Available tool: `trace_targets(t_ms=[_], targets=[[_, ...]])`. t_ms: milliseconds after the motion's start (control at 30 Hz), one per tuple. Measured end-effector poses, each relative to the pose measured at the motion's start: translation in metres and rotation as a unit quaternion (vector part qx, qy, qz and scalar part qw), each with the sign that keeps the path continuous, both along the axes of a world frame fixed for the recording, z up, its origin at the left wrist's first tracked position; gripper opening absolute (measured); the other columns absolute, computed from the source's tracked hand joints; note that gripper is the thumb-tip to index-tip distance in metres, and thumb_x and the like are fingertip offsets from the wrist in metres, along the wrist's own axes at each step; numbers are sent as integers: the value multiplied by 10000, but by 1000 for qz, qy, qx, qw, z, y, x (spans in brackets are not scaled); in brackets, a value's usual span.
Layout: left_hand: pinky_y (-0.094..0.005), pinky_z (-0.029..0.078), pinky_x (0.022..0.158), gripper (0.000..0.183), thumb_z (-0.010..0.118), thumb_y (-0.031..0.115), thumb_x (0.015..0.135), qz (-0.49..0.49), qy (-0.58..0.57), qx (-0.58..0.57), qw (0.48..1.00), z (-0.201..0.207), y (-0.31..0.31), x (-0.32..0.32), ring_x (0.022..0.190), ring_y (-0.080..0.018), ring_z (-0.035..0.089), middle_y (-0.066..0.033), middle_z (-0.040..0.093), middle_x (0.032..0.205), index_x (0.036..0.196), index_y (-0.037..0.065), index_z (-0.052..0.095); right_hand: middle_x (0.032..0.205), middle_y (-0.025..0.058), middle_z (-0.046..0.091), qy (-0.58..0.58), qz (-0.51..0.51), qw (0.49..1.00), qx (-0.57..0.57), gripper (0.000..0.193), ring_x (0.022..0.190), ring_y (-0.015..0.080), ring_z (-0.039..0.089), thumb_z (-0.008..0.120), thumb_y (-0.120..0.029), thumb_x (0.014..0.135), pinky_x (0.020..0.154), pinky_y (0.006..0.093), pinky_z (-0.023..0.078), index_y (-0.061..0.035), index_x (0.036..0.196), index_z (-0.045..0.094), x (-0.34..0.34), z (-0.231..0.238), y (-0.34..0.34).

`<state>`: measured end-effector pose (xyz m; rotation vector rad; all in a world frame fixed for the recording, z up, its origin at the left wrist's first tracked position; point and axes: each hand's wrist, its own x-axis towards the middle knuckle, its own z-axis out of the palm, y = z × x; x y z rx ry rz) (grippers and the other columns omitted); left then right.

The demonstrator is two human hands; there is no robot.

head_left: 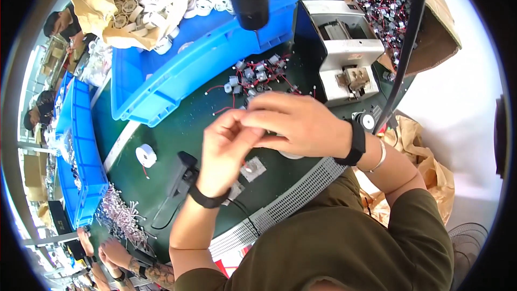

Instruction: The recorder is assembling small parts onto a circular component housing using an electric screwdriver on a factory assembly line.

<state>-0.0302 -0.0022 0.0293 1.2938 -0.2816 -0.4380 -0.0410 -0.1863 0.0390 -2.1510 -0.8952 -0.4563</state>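
My left hand [223,143] and my right hand [299,124] meet above the green table. Their fingertips are pinched together, slightly blurred, and whatever they hold is hidden. Just beyond them lies a pile of small grey motors [260,73] with red wires. Below the hands on the table sits a small metal block [253,168]. The edge of a white round part [291,156] shows under my right hand. Left of my left hand stands a white round part [146,156] with a short red wire, near a black device [183,175] with a cable.
A large blue bin [177,83] holds a bag of white rings [137,5]. Overhead hangs a black cylindrical tool [247,0]. A white bench machine [347,48] and a carton of motors [431,37] stand at right. At lower left are bundled wires [121,213] and a co-worker's hands [116,253].
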Motion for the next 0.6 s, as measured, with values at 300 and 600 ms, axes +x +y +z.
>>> trace_targets(t_ms=[300, 600], targets=[[-263, 473, 693, 202, 628, 181, 846, 366, -419, 282, 782, 70, 71, 202, 736, -158, 623, -119, 676, 817, 897, -9, 673, 865, 68, 655, 123, -24, 987, 102, 302, 610, 183, 610, 777, -220, 710, 565, 265, 477, -73, 940, 650, 4, -1, -32], [-407, 469, 861, 400, 622, 226, 763, 236, -648, 513, 511, 32, 127, 361, 970, -373, 592, -207, 626, 1052, 1083, -12, 606, 939, 86, 626, 148, -69, 974, 160, 319, 769, 145, 622, 783, -37, 672, 603, 233, 519, -33, 962, 651, -5, 10, -44]])
